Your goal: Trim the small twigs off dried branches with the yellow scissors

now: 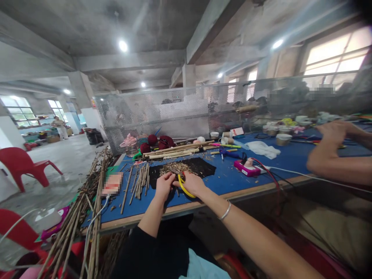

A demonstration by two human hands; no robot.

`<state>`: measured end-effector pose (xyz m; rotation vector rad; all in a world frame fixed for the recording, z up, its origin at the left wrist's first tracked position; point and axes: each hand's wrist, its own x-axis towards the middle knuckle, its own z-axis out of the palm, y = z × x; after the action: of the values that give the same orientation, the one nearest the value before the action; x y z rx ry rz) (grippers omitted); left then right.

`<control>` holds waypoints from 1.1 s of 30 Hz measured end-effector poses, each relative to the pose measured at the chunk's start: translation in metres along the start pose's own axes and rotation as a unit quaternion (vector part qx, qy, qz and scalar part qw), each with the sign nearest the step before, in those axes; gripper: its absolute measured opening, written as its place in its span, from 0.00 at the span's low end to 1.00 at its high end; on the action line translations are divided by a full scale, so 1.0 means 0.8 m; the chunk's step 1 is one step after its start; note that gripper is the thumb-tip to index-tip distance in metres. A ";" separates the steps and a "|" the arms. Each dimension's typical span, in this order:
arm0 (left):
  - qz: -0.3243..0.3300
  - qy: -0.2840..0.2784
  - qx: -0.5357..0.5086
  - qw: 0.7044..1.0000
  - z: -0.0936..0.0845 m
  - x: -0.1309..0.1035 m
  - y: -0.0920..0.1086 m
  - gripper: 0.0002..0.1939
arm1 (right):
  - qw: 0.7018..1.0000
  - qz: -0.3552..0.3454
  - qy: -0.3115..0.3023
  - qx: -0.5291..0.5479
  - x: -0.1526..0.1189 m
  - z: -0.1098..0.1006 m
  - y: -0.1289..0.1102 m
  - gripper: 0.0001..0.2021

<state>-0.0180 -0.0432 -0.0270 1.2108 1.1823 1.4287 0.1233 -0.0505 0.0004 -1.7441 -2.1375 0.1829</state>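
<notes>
Near the front of the blue table, my right hand (193,183) is closed around scissors with yellow handles (185,187). Their blades reach left over a black cloth (203,166). Just left of them is my left hand (165,185), its fingers pinched together beside the scissors; what they hold is too small to make out. Small brown plant clippings (177,167) are heaped on the cloth behind both hands. Several short cut sticks (141,180) lie side by side to the left of the cloth.
Long brown stems (94,232) lean at the table's left end. Behind the cloth are pale rods (180,150) and dark red yarn balls (165,142). A magenta power strip (247,168) with cables sits at right, near another person's arms (334,151). Red chairs (24,164) stand at left.
</notes>
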 end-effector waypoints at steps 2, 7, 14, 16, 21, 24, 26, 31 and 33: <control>0.004 -0.003 0.004 1.000 0.000 -0.001 0.000 0.23 | 1.000 -0.006 0.015 -0.005 -0.001 0.002 0.001 0.33; 0.003 -0.011 0.002 1.000 0.001 -0.006 0.005 0.21 | 1.000 -0.016 0.005 -0.009 0.001 0.002 0.003 0.31; -0.029 -0.013 -0.047 0.998 0.003 -0.003 0.006 0.15 | 1.000 -0.006 0.003 0.000 -0.002 -0.001 0.001 0.27; -0.030 -0.023 -0.065 0.997 0.004 -0.002 0.005 0.12 | 1.000 0.005 0.028 -0.004 -0.006 0.004 -0.001 0.28; -0.015 -0.044 -0.082 0.995 0.003 0.000 0.001 0.11 | 0.998 0.021 0.054 0.004 -0.010 0.014 -0.002 0.29; 0.002 -0.058 -0.072 0.996 0.003 -0.001 0.000 0.13 | 0.999 0.017 0.039 0.022 -0.009 0.014 -0.002 0.29; 0.008 -0.064 -0.068 0.996 0.002 -0.001 0.000 0.14 | 0.999 0.016 0.033 0.032 -0.007 0.013 -0.004 0.29; 0.007 -0.069 -0.076 0.995 0.002 -0.002 0.002 0.14 | 0.999 0.013 0.019 0.026 -0.005 0.008 -0.010 0.32; 0.011 -0.072 -0.067 0.995 0.002 -0.002 0.001 0.14 | 1.000 0.017 0.010 0.020 -0.005 0.004 -0.011 0.32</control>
<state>-0.0166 -0.0447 -0.0265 1.2138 0.9621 1.3894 0.1151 -0.0561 -0.0006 -1.7541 -2.0770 0.2159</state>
